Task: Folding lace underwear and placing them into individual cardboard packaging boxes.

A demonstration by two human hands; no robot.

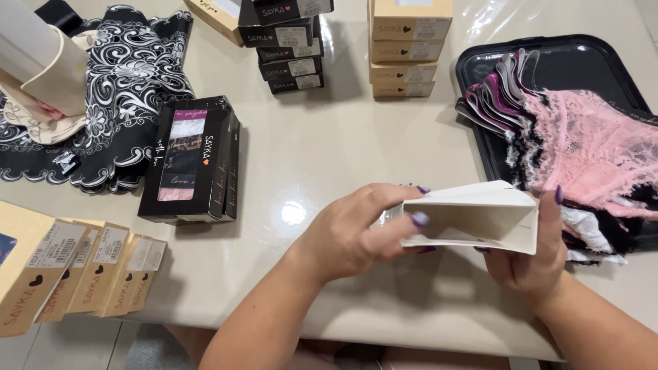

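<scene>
A flat white cardboard sleeve (473, 219), open at the side facing me, is held over the table's near edge. My left hand (356, 229) grips its left end, thumb across the opening. Its right end rests in my right hand (531, 257), one finger up along the right edge. Just right of the sleeve lies a pile of lace underwear (582, 144) in pink, black, white and magenta, spread on a black tray (569, 65).
Black window boxes (192, 161) lie left of centre. Stacks of black boxes (288, 48) and tan boxes (408, 51) stand at the back. More tan boxes (82, 267) line the near left edge. A black-and-white patterned cloth (130, 82) and cream items sit far left.
</scene>
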